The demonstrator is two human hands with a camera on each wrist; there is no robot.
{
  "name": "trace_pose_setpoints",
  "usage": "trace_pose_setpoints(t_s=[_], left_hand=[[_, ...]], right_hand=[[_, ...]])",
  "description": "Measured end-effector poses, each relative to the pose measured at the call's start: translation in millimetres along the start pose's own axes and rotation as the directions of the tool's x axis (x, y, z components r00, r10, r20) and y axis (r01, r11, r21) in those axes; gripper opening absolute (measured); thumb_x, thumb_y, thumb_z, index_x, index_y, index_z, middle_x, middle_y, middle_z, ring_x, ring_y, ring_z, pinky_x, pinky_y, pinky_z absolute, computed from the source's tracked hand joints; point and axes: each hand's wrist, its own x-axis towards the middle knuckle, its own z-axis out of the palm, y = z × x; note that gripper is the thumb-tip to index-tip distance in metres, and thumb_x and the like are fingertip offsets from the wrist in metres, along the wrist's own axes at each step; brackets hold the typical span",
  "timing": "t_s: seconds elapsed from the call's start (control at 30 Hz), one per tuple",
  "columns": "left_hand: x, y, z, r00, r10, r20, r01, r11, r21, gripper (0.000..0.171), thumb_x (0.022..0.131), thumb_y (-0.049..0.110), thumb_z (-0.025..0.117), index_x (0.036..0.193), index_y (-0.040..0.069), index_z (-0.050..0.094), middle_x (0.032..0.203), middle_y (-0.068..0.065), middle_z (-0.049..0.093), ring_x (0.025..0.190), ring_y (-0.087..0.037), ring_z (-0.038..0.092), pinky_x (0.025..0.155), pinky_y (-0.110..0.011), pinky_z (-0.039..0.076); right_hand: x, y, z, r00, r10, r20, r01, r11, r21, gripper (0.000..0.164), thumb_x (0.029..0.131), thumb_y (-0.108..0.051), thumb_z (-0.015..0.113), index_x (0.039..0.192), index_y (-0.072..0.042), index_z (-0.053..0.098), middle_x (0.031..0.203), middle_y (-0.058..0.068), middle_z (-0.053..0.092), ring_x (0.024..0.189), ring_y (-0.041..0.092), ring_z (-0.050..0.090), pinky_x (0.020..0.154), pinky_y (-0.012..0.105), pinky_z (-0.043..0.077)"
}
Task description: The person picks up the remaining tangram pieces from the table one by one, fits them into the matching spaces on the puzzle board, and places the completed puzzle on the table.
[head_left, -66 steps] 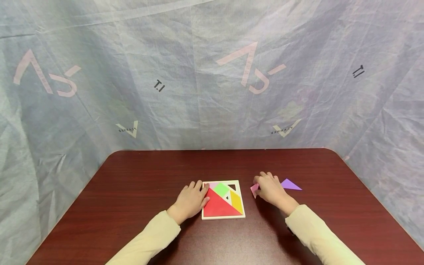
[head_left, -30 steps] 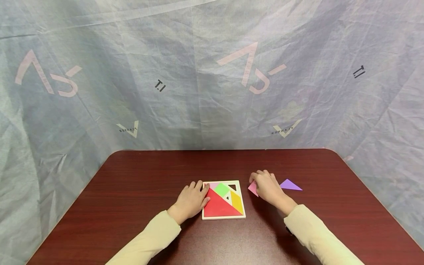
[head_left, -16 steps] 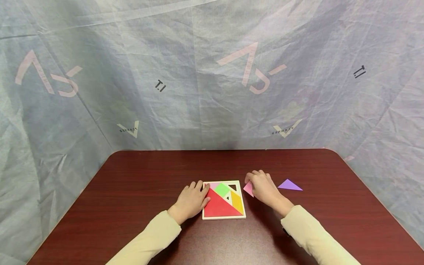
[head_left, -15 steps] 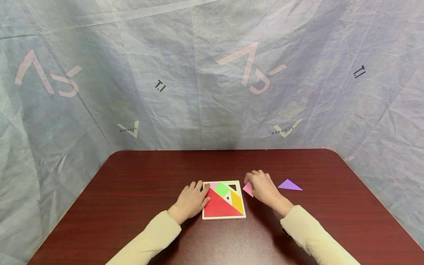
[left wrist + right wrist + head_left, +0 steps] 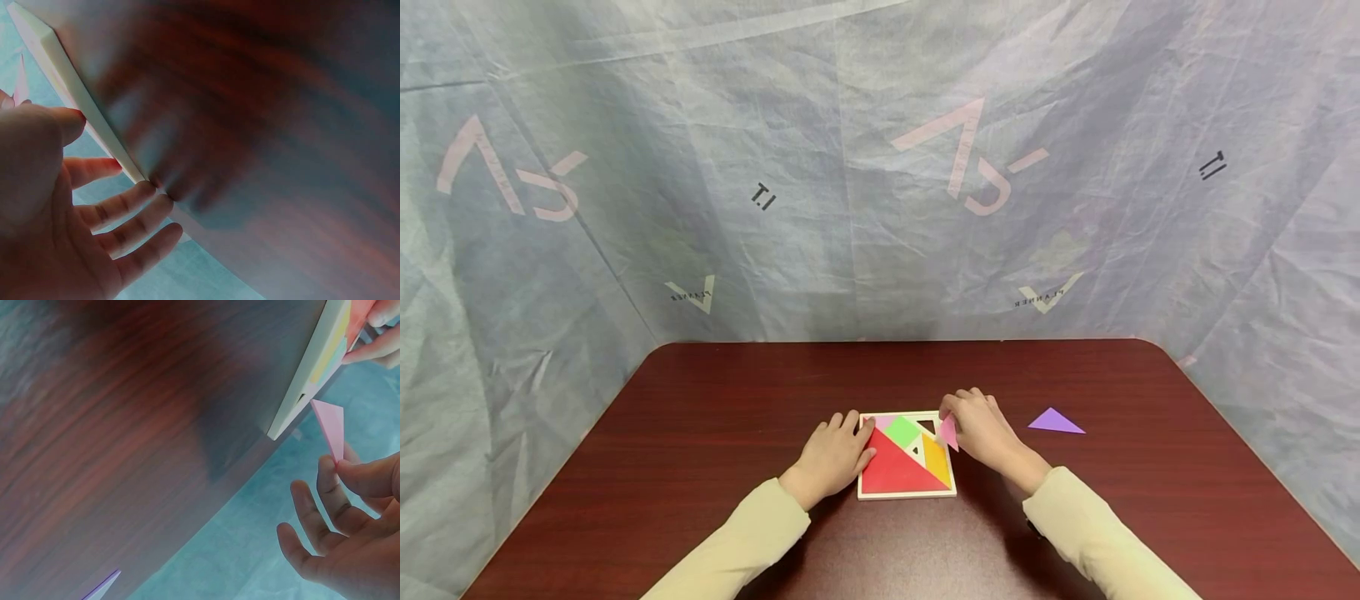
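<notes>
A white-rimmed tangram tray [image 5: 907, 497] lies on the table, fitted with a large red triangle [image 5: 895, 468], a green square [image 5: 902, 432], a yellow parallelogram [image 5: 936, 461] and a pinkish piece [image 5: 886, 420]. Its left edge is touched by my left hand [image 5: 829, 458], fingers spread and relaxed, thumb over the red triangle. Between thumb and fingertips my right hand [image 5: 985, 429] pinches a pink triangle [image 5: 331, 428], tilted above the tray's right edge. A triangular slot at the upper right and another beside the yellow piece show bare. Fingertips partly hide the pink triangle in the head view.
A purple triangle [image 5: 1055, 422] lies flat on the dark red wooden table [image 5: 737, 383], right of the right hand. Behind the table hangs a grey printed cloth [image 5: 850, 208].
My right hand has carried the pink triangle leftward from beside the purple triangle to the tray's right edge, lifting and tilting it. The left hand and tray stay put.
</notes>
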Motion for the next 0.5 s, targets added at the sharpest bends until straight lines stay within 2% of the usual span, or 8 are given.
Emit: trace_pose_setpoints(t_s=[0.23,0.5], left_hand=[[0.0,-0.3,0.2,1.000,0.001,-0.002,-0.001,1.000,0.006,0.046,0.091,0.041,0.049,0.126,0.013,0.054,0.113,-0.011,0.051,0.096,-0.025,0.051,0.076,-0.037,0.047],[-0.1,-0.3,-0.8,1.000,-0.001,0.007,0.001,1.000,-0.005,0.045,0.091,0.041,0.049,0.126,0.013,0.054,0.114,-0.011,0.051,0.098,-0.025,0.051,0.077,-0.037,0.047]], right_hand=[[2.0,-7.1,2.6,1.000,-0.016,0.000,0.016,1.000,0.019,0.018,0.070,0.004,0.067,0.078,-0.012,0.064,0.077,0.001,0.061,0.075,0.020,0.051,0.070,0.041,0.041],[4.0,-17.2,3.3,0.998,-0.015,0.056,0.013,0.999,0.048,0.024,0.066,0.008,0.067,0.079,-0.011,0.064,0.078,0.001,0.060,0.080,0.021,0.051,0.074,0.044,0.040]])
